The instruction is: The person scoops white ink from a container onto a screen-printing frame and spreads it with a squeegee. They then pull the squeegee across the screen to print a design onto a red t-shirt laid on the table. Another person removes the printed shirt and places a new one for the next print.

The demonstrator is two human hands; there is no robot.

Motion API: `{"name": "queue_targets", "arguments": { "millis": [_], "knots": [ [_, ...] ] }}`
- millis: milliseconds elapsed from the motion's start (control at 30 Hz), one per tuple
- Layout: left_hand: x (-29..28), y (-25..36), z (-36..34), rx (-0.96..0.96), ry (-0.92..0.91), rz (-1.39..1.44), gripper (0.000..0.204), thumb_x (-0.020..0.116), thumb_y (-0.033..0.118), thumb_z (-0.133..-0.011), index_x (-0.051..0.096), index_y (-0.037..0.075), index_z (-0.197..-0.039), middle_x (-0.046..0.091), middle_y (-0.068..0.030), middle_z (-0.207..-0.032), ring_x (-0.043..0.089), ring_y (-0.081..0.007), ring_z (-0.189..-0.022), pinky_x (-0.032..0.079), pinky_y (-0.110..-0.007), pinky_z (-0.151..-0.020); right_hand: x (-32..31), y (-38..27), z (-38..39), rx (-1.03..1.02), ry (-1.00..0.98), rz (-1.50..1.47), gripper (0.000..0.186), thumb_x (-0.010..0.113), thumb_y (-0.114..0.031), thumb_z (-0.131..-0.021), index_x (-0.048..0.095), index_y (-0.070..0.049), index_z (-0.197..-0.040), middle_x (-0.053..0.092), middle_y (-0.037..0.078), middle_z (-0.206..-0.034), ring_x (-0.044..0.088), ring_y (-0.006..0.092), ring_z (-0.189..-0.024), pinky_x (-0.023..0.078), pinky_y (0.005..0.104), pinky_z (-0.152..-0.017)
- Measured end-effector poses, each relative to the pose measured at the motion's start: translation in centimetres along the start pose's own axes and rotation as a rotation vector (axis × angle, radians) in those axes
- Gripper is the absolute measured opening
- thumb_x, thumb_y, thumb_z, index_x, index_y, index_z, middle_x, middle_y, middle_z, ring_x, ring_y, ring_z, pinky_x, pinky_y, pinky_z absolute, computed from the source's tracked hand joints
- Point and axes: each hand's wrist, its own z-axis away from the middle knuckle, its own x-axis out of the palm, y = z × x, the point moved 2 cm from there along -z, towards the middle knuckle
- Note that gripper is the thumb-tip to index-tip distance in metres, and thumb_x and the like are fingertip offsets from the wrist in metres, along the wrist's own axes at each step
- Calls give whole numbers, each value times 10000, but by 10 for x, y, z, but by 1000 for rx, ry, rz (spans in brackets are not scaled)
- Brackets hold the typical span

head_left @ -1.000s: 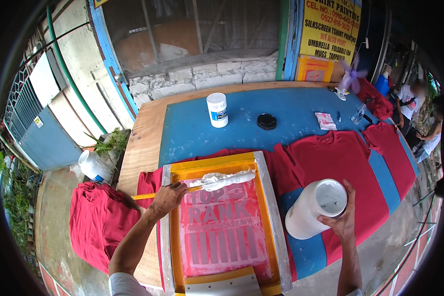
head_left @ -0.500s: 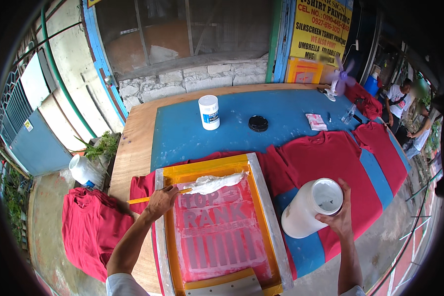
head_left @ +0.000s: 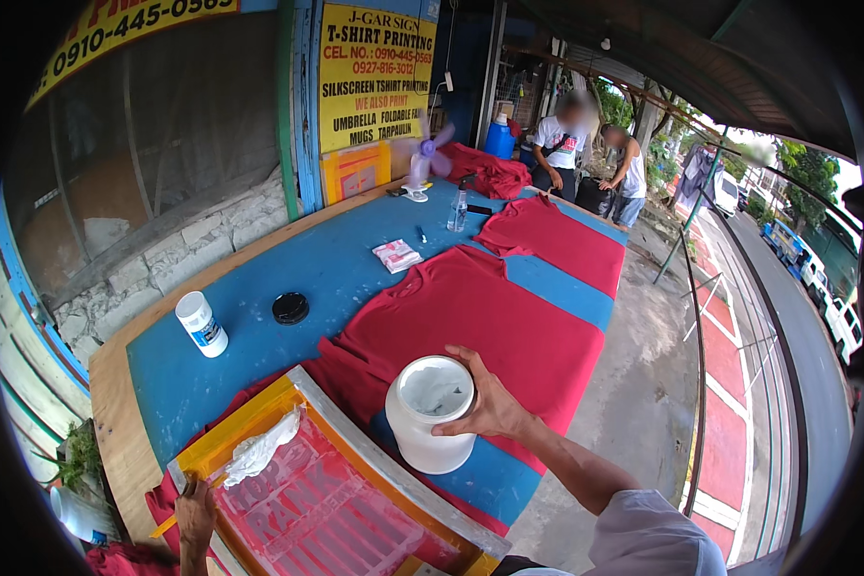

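White in the head view, the open tub (head_left: 430,444) is over the blue tabletop (head_left: 250,278), just right of the framed screen (head_left: 331,504). I see the right hand (head_left: 490,403) spread around the tub's side, holding it. At the screen's left edge, the left hand (head_left: 197,518) is closed on a yellow stick (head_left: 165,526), near white paste (head_left: 262,449).
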Motion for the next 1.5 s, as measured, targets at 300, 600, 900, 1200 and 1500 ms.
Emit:
{"name": "queue_targets", "arguments": {
  "millis": [300, 600, 900, 1200, 1500],
  "knots": [
    [-4, 6, -15, 69, 23, -6, 60, 636, 57, -1012, 633, 11, -1050, 706, -261, -978, 707, -517, -871, 573, -602, -700, -4, 6, 3, -19, 60, -9, 1399, 1104, -419, -651, 256, -9, -1685, 570, 263, -1567, 556, 415, -1509, 422, 521, -1306],
    [-17, 13, -9, 44, 13, -100, 126, 715, 149, -1051, 644, 50, -1083, 690, -152, -935, 733, -394, -913, 603, -522, -686, 13, 14, -1, -25, 105, -383, 1439, 1147, -379, -545, 309, -25, -1660, 623, 175, -1463, 647, 322, -1389, 530, 484, -1212],
    [-34, 8, -10, 63, 14, -127, 149, 693, 152, -1045, 640, 34, -1117, 719, -155, -978, 741, -387, -942, 619, -508, -689, 13, 16, 1, -16, 123, -379, 1465, 1143, -407, -524, 312, -27, -1669, 567, 178, -1517, 603, 334, -1430, 501, 491, -1243],
    [14, 1, -14, 28, 7, -51, 162, 689, 177, -1071, 667, 51, -1170, 726, -165, -988, 728, -409, -958, 624, -520, -732, 13, 13, 1, -20, 123, -358, 1471, 1136, -433, -528, 307, -29, -1674, 562, 181, -1515, 604, 337, -1427, 515, 504, -1231],
    [-31, -18, 13, -34, 17, -71, 167, 697, 185, -1074, 674, 37, -1147, 726, -161, -952, 729, -421, -915, 609, -542, -700, 13, 12, 3, -7, 146, -322, 1470, 1126, -484, -515, 327, -33, -1664, 557, 180, -1513, 606, 343, -1424, 523, 512, -1222]
  ]
}}
